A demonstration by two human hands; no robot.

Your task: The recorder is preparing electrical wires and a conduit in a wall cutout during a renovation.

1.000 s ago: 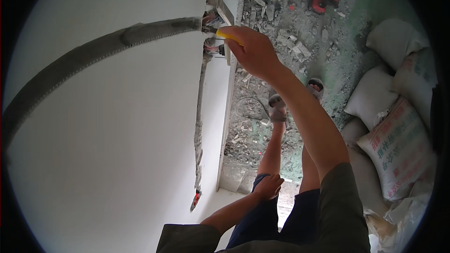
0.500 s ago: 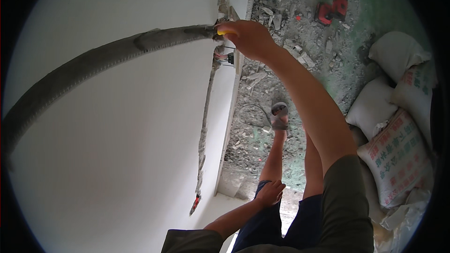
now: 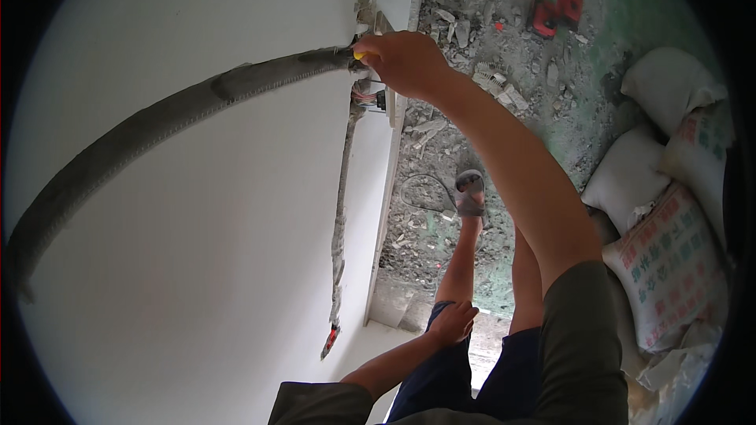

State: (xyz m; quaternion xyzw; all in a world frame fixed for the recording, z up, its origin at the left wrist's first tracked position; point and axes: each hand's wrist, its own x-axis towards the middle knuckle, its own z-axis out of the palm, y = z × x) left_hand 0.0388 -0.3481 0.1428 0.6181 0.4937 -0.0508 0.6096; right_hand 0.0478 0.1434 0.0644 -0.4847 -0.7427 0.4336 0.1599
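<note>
My right hand (image 3: 405,64) reaches far forward to the white wall (image 3: 236,212), closed around a small yellow-ended tool (image 3: 360,55) whose other parts are hidden by the fingers. It is at the right end of a wide grey band of fresh-looking mortar (image 3: 169,100), which curves across the wall. Just below it, loose wires and a dark connector (image 3: 381,100) stick out of a recess beside a narrow cut groove (image 3: 340,212). My left hand (image 3: 455,323) lies on my left thigh over dark blue shorts, holding nothing visible.
Broken rubble (image 3: 465,31) covers the floor along the wall. A red and black cordless drill (image 3: 568,4) lies at the far right. Stuffed white sacks (image 3: 665,267) are piled at right. A small red-and-dark object (image 3: 329,340) sits at the groove's near end.
The wall and my right hand appear slightly farther left in the picture. The hand keeps its hold at the band's right end; my left hand stays on the thigh.
</note>
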